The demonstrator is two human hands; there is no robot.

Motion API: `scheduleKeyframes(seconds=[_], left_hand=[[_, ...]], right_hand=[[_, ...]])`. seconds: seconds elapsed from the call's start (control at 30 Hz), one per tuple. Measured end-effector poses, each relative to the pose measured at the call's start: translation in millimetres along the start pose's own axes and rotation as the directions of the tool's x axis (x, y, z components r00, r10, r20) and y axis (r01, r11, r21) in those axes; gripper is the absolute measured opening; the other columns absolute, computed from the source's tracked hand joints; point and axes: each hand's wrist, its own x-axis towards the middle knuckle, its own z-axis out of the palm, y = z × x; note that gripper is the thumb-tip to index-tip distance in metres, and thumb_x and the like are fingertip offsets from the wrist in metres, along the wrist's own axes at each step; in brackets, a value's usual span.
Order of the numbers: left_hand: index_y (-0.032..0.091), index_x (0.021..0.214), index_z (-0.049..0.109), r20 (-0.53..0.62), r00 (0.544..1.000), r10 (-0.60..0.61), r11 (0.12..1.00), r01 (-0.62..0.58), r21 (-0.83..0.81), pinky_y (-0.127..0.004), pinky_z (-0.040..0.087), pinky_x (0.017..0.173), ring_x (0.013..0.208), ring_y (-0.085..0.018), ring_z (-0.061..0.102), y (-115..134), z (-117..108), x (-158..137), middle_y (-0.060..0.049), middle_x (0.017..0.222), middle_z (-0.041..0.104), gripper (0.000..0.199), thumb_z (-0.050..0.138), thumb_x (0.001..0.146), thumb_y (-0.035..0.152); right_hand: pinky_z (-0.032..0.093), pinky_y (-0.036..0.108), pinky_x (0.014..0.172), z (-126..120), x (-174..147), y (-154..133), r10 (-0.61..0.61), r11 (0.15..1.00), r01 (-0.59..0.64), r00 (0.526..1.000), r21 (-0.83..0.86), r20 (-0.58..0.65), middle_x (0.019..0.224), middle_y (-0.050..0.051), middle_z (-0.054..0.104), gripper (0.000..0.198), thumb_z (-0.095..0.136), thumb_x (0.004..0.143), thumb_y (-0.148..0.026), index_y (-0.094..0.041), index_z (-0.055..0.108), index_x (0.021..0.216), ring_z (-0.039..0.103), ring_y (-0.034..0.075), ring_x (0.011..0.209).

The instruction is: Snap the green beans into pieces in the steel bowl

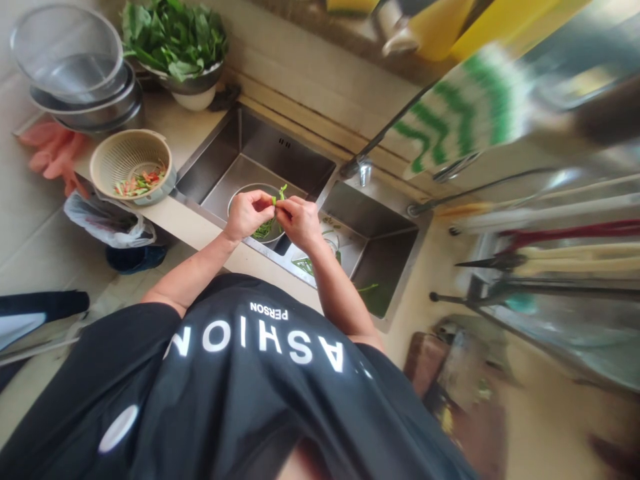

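Note:
My left hand [249, 215] and my right hand [303, 223] meet above the sink, both with fingertips pinched. Between them is a short green vegetable stem [283, 191], its tip sticking up past the fingers. Beneath the hands, in the left basin [223, 190], stands a round bowl [239, 193] with cut green pieces [263, 230] in it, partly hidden by my hands. Behind my right forearm, the right basin [383, 267] has a clear container, partly hidden, with more green stems [304, 265] beside it.
Left of the sink stand a beige colander [97, 163] with red and green bits, stacked metal bowls [95, 107] and a bowl of leafy greens [175, 40]. A faucet [365, 172] rises behind the basins. A striped cloth [465, 107] hangs above; racks of utensils line the right.

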Motion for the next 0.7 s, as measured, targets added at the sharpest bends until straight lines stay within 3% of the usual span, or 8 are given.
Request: scheduleKeyframes(seconds=[0.13, 0.23, 0.33, 0.43, 0.53, 0.7], left_hand=[[0.015, 0.075, 0.070, -0.017, 1.000, -0.002, 1.000, 0.002, 0.007, -0.023, 0.049, 0.064, 0.063, -0.012, 0.061, 2, 1, 0, 0.000, 0.069, 0.070, 0.013, 0.069, 0.065, 0.022], [0.014, 0.073, 0.068, 0.030, 0.997, -0.065, 0.993, 0.067, -0.093, -0.023, 0.048, 0.060, 0.059, -0.011, 0.059, 3, 0, 2, 0.000, 0.066, 0.067, 0.011, 0.068, 0.063, 0.020], [0.013, 0.071, 0.065, 0.147, 0.973, -0.177, 0.950, 0.208, -0.233, -0.023, 0.046, 0.052, 0.051, -0.010, 0.055, 2, -1, 6, 0.001, 0.061, 0.063, 0.011, 0.068, 0.062, 0.019], [0.013, 0.071, 0.063, 0.230, 0.942, -0.246, 0.894, 0.312, -0.321, -0.022, 0.045, 0.049, 0.047, -0.008, 0.053, 1, -2, 8, 0.001, 0.058, 0.061, 0.014, 0.071, 0.062, 0.021], [0.014, 0.074, 0.063, 0.218, 0.946, -0.239, 0.892, 0.303, -0.337, -0.021, 0.046, 0.050, 0.049, -0.008, 0.055, 0, -2, 7, 0.002, 0.060, 0.062, 0.019, 0.075, 0.063, 0.024], [0.014, 0.074, 0.066, 0.161, 0.971, -0.179, 0.943, 0.216, -0.252, -0.021, 0.048, 0.052, 0.054, -0.010, 0.059, -4, 2, -2, 0.001, 0.062, 0.065, 0.023, 0.079, 0.061, 0.027]], right_hand=[[0.038, 0.027, 0.061, 4, 0, -3, 0.014, 0.999, -0.011, 0.998, 0.040, -0.067, 0.067, 0.004, 0.058, 0.021, 0.054, 0.085, -0.023, -0.016, 0.072, 0.077, 0.049, 0.013, 0.060], [0.038, 0.027, 0.061, 4, 1, -5, 0.075, 0.991, -0.066, 0.994, 0.113, -0.076, 0.064, 0.002, 0.057, 0.019, 0.055, 0.080, -0.022, -0.016, 0.071, 0.072, 0.048, 0.012, 0.059], [0.035, 0.025, 0.056, 2, 1, -5, 0.207, 0.944, -0.199, 0.978, 0.263, -0.004, 0.059, -0.001, 0.055, 0.018, 0.054, 0.076, -0.024, -0.016, 0.068, 0.068, 0.044, 0.010, 0.055], [0.030, 0.024, 0.050, 4, -1, 1, 0.312, 0.835, -0.333, 0.942, 0.437, 0.121, 0.053, -0.003, 0.052, 0.021, 0.053, 0.075, -0.029, -0.015, 0.068, 0.068, 0.039, 0.009, 0.050], [0.033, 0.023, 0.049, 8, -2, 7, 0.356, 0.771, -0.366, 0.926, 0.521, 0.123, 0.052, -0.002, 0.054, 0.024, 0.055, 0.076, -0.034, -0.015, 0.069, 0.072, 0.043, 0.010, 0.049], [0.041, 0.025, 0.054, 7, -3, 8, 0.333, 0.843, -0.307, 0.943, 0.441, 0.020, 0.058, 0.001, 0.061, 0.024, 0.058, 0.081, -0.037, -0.017, 0.071, 0.075, 0.054, 0.013, 0.055]])
